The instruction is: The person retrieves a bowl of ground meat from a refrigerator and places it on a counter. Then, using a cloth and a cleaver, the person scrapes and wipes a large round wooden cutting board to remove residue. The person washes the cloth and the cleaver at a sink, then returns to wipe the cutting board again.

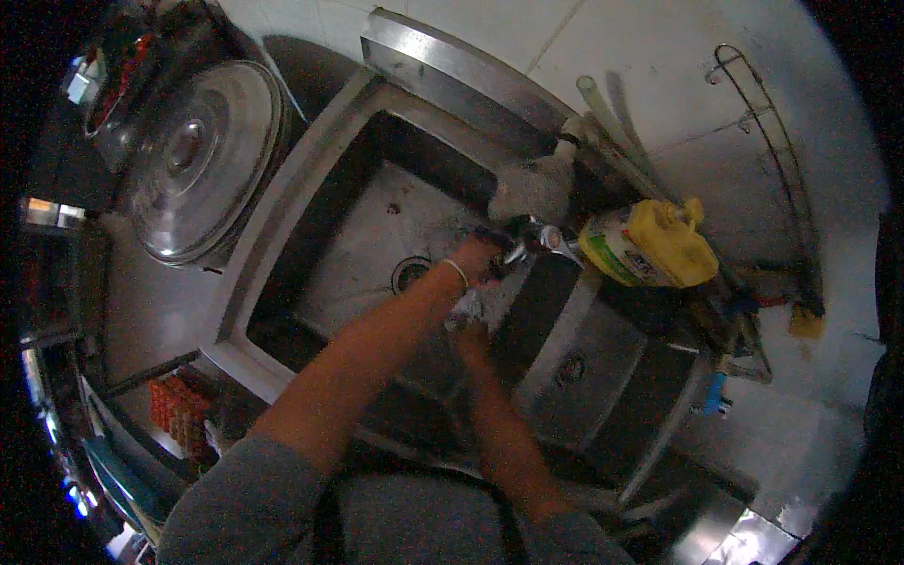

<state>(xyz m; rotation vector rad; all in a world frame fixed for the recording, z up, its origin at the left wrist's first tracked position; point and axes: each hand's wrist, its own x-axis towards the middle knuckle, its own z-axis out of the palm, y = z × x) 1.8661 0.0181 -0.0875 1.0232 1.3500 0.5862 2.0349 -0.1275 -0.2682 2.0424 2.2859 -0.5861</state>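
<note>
My left hand (484, 258), with a pale band at its wrist, is under the chrome faucet (547, 240) over the large sink basin (353, 226). The dim picture hides its fingers and whatever they touch. Just nearer to me, my right hand (470, 335) is at a whitish crumpled thing (466, 305), perhaps cloth or foam; its grip is unclear. Below my left wrist lies the round drain (411, 272), partly covered by my forearm. Small dark scraps (393, 208) lie on the basin floor.
A yellow plastic jug (667, 244) stands behind the faucet, beside a pale cloth (540, 183) draped over the sink rim. A second, smaller basin (586, 367) is at right. A large lidded metal pot (212, 155) stands left; a wire rack (770, 134) hangs on the wall.
</note>
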